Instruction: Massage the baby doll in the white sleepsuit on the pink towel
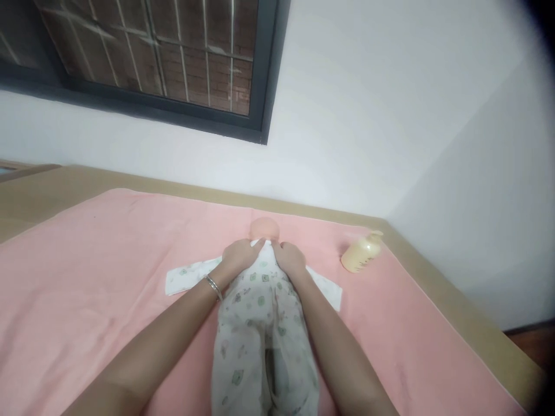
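A baby doll (264, 227) lies on its back on a pink sheet (130, 231), its bald head at the far end. It wears a white romper (260, 312) printed with small green and grey figures, the long sleeves spread out to both sides and the legs towards me. My left hand (240, 255), with a silver bangle on its wrist, is closed on the collar at the left of the neck. At the right of the neck my right hand (289, 257) grips the collar too. Both thumbs nearly meet below the chin.
A pale yellow pump bottle (361, 254) stands tilted-looking on the sheet at the right. The tan edge (303, 214) of the surface runs along a white wall (368, 115). A dark-framed window (173, 63) with bars is at the upper left.
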A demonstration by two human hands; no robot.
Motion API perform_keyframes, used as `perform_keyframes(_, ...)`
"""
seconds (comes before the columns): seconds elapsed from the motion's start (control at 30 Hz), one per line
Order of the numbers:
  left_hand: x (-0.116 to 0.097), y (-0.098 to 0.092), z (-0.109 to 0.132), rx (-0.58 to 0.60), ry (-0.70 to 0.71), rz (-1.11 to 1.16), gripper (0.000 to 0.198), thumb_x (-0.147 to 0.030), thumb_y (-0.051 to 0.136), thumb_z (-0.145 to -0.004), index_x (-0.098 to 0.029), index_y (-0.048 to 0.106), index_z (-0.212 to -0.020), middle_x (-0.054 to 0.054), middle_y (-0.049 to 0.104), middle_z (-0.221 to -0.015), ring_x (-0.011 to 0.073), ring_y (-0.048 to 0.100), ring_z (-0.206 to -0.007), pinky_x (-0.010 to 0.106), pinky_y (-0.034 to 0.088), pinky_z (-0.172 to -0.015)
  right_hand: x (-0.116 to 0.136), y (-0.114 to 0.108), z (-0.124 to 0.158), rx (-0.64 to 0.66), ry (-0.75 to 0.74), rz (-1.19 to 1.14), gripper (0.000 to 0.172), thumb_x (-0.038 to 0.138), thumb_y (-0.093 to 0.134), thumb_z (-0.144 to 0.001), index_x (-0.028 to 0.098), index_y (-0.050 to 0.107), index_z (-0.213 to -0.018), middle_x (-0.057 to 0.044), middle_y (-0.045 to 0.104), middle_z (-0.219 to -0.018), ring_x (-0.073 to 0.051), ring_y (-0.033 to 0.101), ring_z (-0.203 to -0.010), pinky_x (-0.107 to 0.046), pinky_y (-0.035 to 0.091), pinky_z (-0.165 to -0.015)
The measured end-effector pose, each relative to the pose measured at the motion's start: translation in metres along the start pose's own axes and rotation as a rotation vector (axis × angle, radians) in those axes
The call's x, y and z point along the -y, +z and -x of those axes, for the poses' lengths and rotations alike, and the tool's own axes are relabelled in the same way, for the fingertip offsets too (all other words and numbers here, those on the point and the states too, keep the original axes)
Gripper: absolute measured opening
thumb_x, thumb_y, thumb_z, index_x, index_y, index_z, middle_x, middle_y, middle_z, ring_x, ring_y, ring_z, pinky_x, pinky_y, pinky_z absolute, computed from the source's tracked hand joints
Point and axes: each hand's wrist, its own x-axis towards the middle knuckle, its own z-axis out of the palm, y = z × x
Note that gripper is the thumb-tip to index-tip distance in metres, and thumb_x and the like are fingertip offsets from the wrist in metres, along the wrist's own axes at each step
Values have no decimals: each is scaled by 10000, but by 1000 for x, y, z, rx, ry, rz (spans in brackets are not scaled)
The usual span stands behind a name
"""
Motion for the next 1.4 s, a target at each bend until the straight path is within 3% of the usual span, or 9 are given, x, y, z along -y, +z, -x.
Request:
perform_keyframes(0.37,-5,-7,24,-206,147,-138,514,-473,260,-929,-152,658,-980,151,688,-1004,284,636,-952,378,429,-834,-3,1,13,-129,-96,-6,548,358,171,-978,155,679,-1020,-135,679,-1050,-246,618,-998,-338,440,-835)
perform_keyframes(0.57,3,17,78,-457,566,-220,418,-359,374,-922,-120,549,-1216,178,526,-1316,327,450,-1249,497,303,-1050,-27,5,52,-318,-539,-17,508,379,225,-989,142,477,-1360,-118,482,-1390,-220,417,-1288,-381,291,-1076)
perform_keyframes(0.7,12,32,113,-440,895,-212,493,-355,418,-911,-99,470,-1329,160,431,-1423,328,301,-1369,507,239,-1124,-40,-10,67,-174,-694,-97,537,427,208,-988,167,507,-1350,-84,465,-1411,-217,369,-1335,-417,247,-1119)
perform_keyframes(0.83,13,29,135,-389,1084,-121,459,-398,474,-881,-133,540,-1250,131,534,-1334,314,389,-1319,507,293,-1113,-22,-44,64,-233,-703,-235,544,408,156,-992,199,517,-1341,-77,534,-1348,-203,479,-1252,-375,365,-1054)
perform_keyframes(1.0,14,27,136,-467,1136,-48,373,-340,510,-851,-118,580,-1143,156,583,-1255,320,466,-1246,523,363,-1055,21,-80,44,-576,-1139,-26,552,411,265,-965,234,265,-1488,-59,221,-1543,-285,196,-1410,-559,168,-1119)
perform_keyframes(1.07,15,28,134,-460,1135,-38,363,-330,509,-849,-120,579,-1137,150,585,-1250,317,474,-1234,519,367,-1049,32,-81,37,-633,-1208,13,578,402,262,-971,248,142,-1515,-51,76,-1572,-303,87,-1428,-604,97,-1113)
perform_keyframes(1.13,16,30,133,-436,1123,-26,352,-321,506,-847,-127,579,-1132,142,583,-1250,308,477,-1226,510,357,-1057,36,-72,30,-550,-1226,55,588,414,247,-980,223,115,-1520,-71,38,-1573,-306,42,-1430,-601,84,-1114)
perform_keyframes(1.3,15,34,133,-361,1076,-10,343,-341,527,-832,-145,582,-1107,135,559,-1269,299,462,-1226,500,304,-1093,31,-38,16,36,-1224,320,474,386,256,-1009,249,360,-1450,-60,324,-1502,-230,174,-1418,-493,131,-1143)
perform_keyframes(1.4,15,35,133,-355,1080,-9,333,-338,519,-836,-143,582,-1099,133,560,-1261,291,466,-1216,489,284,-1106,29,-30,11,73,-1195,301,500,396,283,-1006,200,331,-1464,-89,267,-1522,-220,164,-1421,-471,116,-1151)
